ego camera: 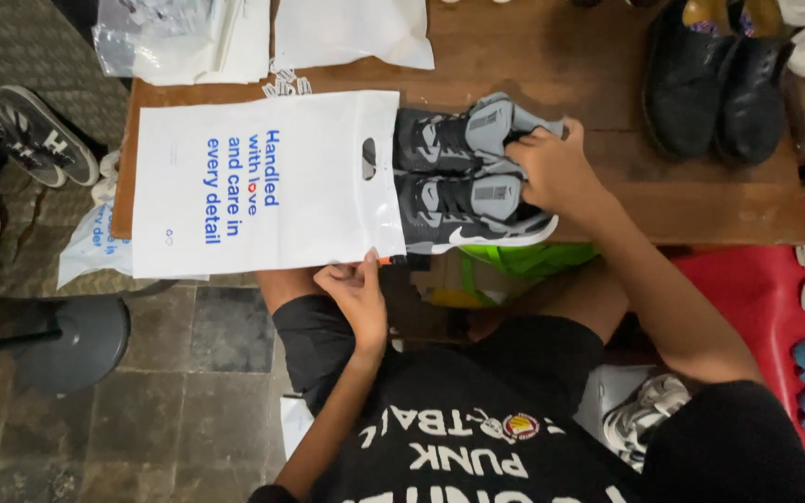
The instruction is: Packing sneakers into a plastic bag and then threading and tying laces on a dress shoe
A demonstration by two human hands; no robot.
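Note:
A pair of grey and black sneakers point(463, 172) lies side by side on the wooden table point(701, 200), toes pushed into the mouth of a flat white plastic bag point(263, 182) with blue print and a cut-out handle. My right hand point(556, 168) grips the heels of the sneakers. At the near corner of the bag's opening, my left hand point(356, 289) pinches the edge of the bag. Most of each sneaker still shows outside the bag.
A pair of black leather shoes point(724, 79) stands at the table's far right. More white and clear bags point(263, 33) lie at the far edge. Sneakers point(34, 135) sit on the floor to the left, other shoes on a red mat point(757, 289) to the right. A black round stand base point(72, 340) is near left.

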